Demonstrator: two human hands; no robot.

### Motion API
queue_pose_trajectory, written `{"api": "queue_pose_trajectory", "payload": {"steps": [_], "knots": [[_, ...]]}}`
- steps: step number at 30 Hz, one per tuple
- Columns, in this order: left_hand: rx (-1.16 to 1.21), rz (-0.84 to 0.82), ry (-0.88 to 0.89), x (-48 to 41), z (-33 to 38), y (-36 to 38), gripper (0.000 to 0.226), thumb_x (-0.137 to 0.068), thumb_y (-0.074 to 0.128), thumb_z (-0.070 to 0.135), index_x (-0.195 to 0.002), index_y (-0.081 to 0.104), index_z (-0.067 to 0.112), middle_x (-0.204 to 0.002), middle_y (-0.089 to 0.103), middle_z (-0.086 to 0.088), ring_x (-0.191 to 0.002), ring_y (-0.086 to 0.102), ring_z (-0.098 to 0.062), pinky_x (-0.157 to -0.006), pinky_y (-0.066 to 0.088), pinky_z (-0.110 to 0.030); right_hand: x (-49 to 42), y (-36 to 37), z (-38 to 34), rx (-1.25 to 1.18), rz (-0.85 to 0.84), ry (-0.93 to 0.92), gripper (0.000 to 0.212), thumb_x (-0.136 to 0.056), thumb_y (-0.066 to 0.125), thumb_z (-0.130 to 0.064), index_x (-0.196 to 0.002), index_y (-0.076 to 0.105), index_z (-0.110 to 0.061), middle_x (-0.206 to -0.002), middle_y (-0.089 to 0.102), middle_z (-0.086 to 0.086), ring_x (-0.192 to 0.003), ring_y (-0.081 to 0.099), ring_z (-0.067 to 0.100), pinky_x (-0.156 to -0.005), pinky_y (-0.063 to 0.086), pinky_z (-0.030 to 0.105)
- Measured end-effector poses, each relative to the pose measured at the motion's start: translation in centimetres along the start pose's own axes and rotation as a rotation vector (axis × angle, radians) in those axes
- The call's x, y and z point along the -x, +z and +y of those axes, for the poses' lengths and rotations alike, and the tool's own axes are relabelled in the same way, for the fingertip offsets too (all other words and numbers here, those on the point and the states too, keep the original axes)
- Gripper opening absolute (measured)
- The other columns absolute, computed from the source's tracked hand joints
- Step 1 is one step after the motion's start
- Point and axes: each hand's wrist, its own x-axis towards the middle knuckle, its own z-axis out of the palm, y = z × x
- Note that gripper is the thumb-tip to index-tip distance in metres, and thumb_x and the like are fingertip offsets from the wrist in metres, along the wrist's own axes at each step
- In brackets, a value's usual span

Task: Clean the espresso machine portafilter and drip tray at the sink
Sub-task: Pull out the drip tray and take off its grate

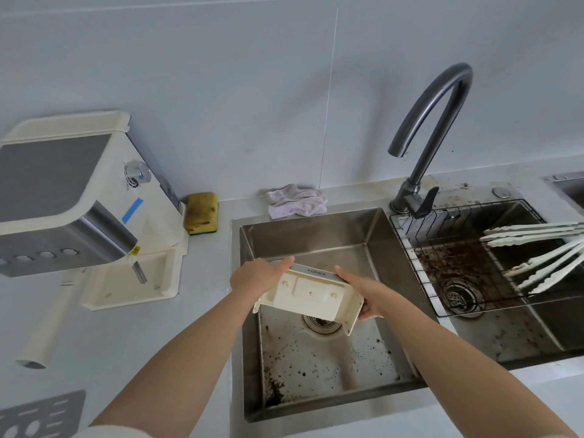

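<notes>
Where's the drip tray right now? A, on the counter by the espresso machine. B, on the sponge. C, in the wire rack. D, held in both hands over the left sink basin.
D: the left hand and right hand grip the drip tray, tilted above the left basin.

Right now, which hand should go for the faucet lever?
Right. The right hand grips the drip tray on the side nearer the faucet lever; the left hand grips its far side.

Drip tray (pixel 311 294) over sink (pixel 316 368), between hands; espresso machine (pixel 72 197) left; faucet (pixel 433 137) behind right.
</notes>
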Motion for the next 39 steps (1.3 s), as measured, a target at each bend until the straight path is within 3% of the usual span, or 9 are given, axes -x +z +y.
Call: {"api": "queue_pose_trajectory", "payload": {"steps": [7,13,18,23,25,27,30,34,39], "knots": [[0.046,0.008,-0.002,0.6,0.3,-0.6,0.085,-0.079,0.021,0.078,-0.11,0.062,0.011,-0.118,0.062,-0.007,-0.096,0.058,-0.024,-0.066,0.036,-0.028,0.5,-0.3,0.0,-0.084,0.013,-0.053,0.064,-0.072,0.063,-0.063,-0.104,0.062,-0.007,-0.102,0.069,0.013,-0.092,0.066,0.028,-0.088,0.053,0.041],[0.23,0.018,-0.029,0.9,0.5,-1.2,0.081,-0.076,0.033,0.078,-0.107,0.059,0.009,-0.089,0.052,0.0,-0.075,0.049,-0.018,-0.053,0.032,-0.024,1.3,-0.5,-0.7,-0.161,0.075,-0.174,0.047,-0.074,0.066,-0.057,-0.083,0.061,-0.011,-0.075,0.065,0.005,-0.069,0.063,0.019,-0.059,0.052,0.029],[0.736,-0.057,-0.094,0.9,0.3,-1.5,0.072,-0.072,0.05,0.073,-0.104,0.055,0.008,-0.106,0.053,-0.004,-0.092,0.055,-0.022,-0.073,0.046,-0.031,1.7,-1.2,-1.7,-0.138,0.195,-0.381,0.047,-0.075,0.069,-0.048,-0.091,0.064,-0.004,-0.091,0.064,0.01,-0.081,0.06,0.021,-0.074,0.047,0.03],[1.355,0.045,-0.16,1.3,0.3,-1.9,0.03,-0.08,0.065,0.044,-0.074,0.054,0.017,-0.089,0.057,0.0,-0.076,0.058,-0.015,-0.06,0.051,-0.025,2.7,-1.3,-1.3,-0.165,0.21,-0.593,0.074,-0.071,0.077,-0.032,-0.134,0.043,-0.012,-0.118,0.055,0.002,-0.094,0.056,0.012,-0.082,0.045,0.024],[1.427,0.076,-0.159,1.6,0.4,-1.9,0.023,-0.082,0.065,0.038,-0.073,0.054,0.02,-0.083,0.058,-0.001,-0.075,0.057,-0.013,-0.054,0.048,-0.023,3.1,-1.2,-1.2,-0.167,0.23,-0.689,0.077,-0.066,0.081,-0.029,-0.132,0.043,-0.018,-0.116,0.057,-0.004,-0.097,0.056,0.007,-0.077,0.045,0.018],[1.521,0.073,-0.176,1.9,0.2,-1.9,0.021,-0.082,0.066,0.035,-0.078,0.053,0.018,-0.085,0.058,-0.003,-0.077,0.057,-0.014,-0.055,0.049,-0.025,3.3,-1.0,-0.9,-0.139,0.247,-0.75,0.083,-0.061,0.084,-0.029,-0.132,0.042,-0.02,-0.123,0.055,-0.002,-0.106,0.055,0.011,-0.084,0.049,0.024],[1.706,-0.049,-0.172,2.2,-0.5,-2.0,0.022,-0.081,0.067,0.028,-0.087,0.053,0.012,-0.092,0.061,-0.007,-0.084,0.06,-0.018,-0.065,0.055,-0.03,3.8,-0.9,-0.4,-0.075,0.252,-0.784,0.097,-0.056,0.086,-0.029,-0.139,0.035,-0.019,-0.132,0.05,-0.001,-0.12,0.048,0.017,-0.101,0.045,0.04],[1.77,-0.28,-0.105,2.5,-1.7,-2.0,0.014,-0.085,0.063,0.017,-0.094,0.057,0.008,-0.097,0.063,-0.01,-0.09,0.061,-0.021,-0.071,0.053,-0.032,4.5,-0.9,0.1,-0.019,0.259,-0.796,0.102,-0.055,0.087,-0.025,-0.14,0.032,-0.021,-0.127,0.051,-0.005,-0.116,0.05,0.015,-0.098,0.046,0.035],[1.754,-0.382,-0.008,2.6,-2.4,-1.5,0.018,-0.089,0.052,0.005,-0.107,0.053,0.006,-0.101,0.062,-0.013,-0.093,0.06,-0.025,-0.078,0.051,-0.036,5.2,-0.6,0.6,0.062,0.274,-0.784,0.104,-0.057,0.086,-0.021,-0.143,0.028,-0.022,-0.134,0.044,-0.006,-0.123,0.043,0.015,-0.105,0.04,0.037]]}}
